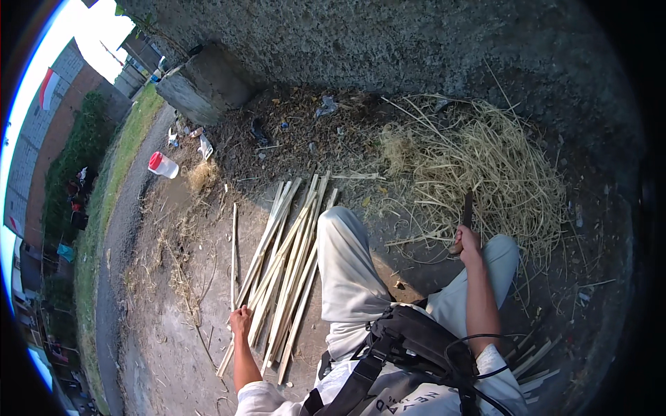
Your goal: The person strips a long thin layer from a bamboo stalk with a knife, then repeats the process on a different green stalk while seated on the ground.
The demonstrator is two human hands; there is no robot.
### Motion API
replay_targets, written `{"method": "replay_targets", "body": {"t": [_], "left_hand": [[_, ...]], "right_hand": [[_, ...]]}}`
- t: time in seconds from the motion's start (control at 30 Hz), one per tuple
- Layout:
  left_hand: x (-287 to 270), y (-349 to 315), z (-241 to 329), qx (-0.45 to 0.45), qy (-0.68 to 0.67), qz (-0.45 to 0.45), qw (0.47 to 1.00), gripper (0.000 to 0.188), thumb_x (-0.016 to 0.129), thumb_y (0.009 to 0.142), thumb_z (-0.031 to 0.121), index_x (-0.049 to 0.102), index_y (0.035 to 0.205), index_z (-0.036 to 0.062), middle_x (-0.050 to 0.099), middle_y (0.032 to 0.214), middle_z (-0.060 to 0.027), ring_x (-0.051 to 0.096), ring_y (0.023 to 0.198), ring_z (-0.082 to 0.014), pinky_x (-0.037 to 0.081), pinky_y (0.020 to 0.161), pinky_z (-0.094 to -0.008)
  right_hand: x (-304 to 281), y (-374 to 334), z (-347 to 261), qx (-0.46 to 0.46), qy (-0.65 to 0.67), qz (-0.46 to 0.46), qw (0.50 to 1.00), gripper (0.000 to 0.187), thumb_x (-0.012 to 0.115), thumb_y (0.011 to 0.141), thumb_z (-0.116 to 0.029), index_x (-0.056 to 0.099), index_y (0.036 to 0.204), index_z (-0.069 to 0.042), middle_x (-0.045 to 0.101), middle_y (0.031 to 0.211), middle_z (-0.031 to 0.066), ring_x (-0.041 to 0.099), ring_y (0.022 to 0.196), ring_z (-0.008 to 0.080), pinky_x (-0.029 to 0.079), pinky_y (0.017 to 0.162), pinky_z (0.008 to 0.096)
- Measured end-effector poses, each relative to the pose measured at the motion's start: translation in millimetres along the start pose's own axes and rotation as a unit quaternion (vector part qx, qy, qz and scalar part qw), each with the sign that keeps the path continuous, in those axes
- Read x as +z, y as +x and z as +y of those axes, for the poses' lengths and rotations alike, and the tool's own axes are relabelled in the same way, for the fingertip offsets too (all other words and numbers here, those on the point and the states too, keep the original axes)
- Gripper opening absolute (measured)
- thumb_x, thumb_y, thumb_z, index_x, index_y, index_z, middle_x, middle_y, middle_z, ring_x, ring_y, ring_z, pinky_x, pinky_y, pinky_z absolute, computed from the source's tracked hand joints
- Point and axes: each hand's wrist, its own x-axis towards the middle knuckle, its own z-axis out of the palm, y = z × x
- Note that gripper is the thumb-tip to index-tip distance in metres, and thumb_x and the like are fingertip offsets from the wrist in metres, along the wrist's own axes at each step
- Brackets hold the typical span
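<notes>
My left hand is closed at the near end of a single thin bamboo strip, which lies along the ground, pointing away from me. Just right of it a loose pile of pale split bamboo strips spreads on the ground beside my bent knee. My right hand grips the brown handle of a knife with a long dark blade. Above my other knee, the blade points away from me, toward a heap of thin bamboo shavings.
A rough grey wall runs along the far side, with a concrete block at its left. A red-lidded white container stands at the far left near litter. More strips lie at the lower right. A black bag crosses my lap.
</notes>
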Motion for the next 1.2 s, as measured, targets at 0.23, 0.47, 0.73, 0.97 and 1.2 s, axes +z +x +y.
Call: {"method": "replay_targets", "body": {"t": [0.23, 0.47, 0.73, 0.97, 1.2], "left_hand": [[-12.1, -9.4, 4.0, 0.011, -0.038, -0.001, 0.999, 0.030, 0.064, 0.079, 0.030, 0.068, 0.079, 0.0002, 0.065, 0.063, -0.0095, 0.062, 0.058, -0.0204, 0.047, 0.059, -0.0344], [-34.9, -0.8, 23.0, 0.178, 0.021, 0.001, 0.984, 0.015, 0.070, 0.072, 0.012, 0.068, 0.082, 0.0012, 0.068, 0.071, -0.0107, 0.064, 0.064, -0.0213, 0.048, 0.058, -0.0342], [-118.7, 22.1, 159.1, 0.299, 0.215, 0.253, 0.894, 0.015, 0.065, 0.072, 0.002, 0.062, 0.084, 0.0093, 0.063, 0.083, -0.0082, 0.060, 0.073, -0.0300, 0.043, 0.065, -0.0400], [-186.3, 19.8, 288.9, 0.402, 0.234, 0.306, 0.831, 0.021, 0.066, 0.074, 0.006, 0.066, 0.094, 0.0117, 0.063, 0.087, -0.0051, 0.062, 0.076, -0.0254, 0.047, 0.065, -0.0357], [-222.2, 5.9, 379.6, 0.539, 0.232, 0.298, 0.753, 0.020, 0.065, 0.073, 0.003, 0.069, 0.091, 0.0106, 0.065, 0.086, -0.0033, 0.062, 0.078, -0.0220, 0.045, 0.071, -0.0350]], "right_hand": [[11.4, -5.4, -5.3, -0.004, 0.006, -0.013, 1.000, 0.017, 0.060, 0.082, -0.013, 0.054, 0.068, -0.007, 0.049, 0.057, -0.0002, 0.045, 0.047, 0.0098, 0.040, 0.046, 0.0250], [13.5, -10.7, -9.6, -0.007, 0.016, 0.006, 1.000, 0.015, 0.061, 0.082, -0.012, 0.056, 0.070, -0.006, 0.051, 0.059, -0.0003, 0.046, 0.048, 0.0087, 0.040, 0.046, 0.0249], [11.3, -5.1, -7.4, -0.025, 0.027, -0.008, 0.999, 0.017, 0.060, 0.083, -0.011, 0.054, 0.068, -0.007, 0.049, 0.057, -0.0007, 0.045, 0.048, 0.0092, 0.040, 0.046, 0.0246], [15.2, -10.5, -12.6, -0.033, 0.008, 0.005, 0.999, 0.020, 0.059, 0.083, -0.011, 0.051, 0.065, -0.006, 0.051, 0.055, 0.0028, 0.049, 0.045, 0.0124, 0.040, 0.044, 0.0274], [10.9, -6.5, -10.3, -0.023, 0.021, -0.003, 1.000, 0.011, 0.058, 0.085, -0.012, 0.055, 0.076, -0.006, 0.050, 0.058, -0.0005, 0.046, 0.048, 0.0088, 0.039, 0.045, 0.0248]]}}
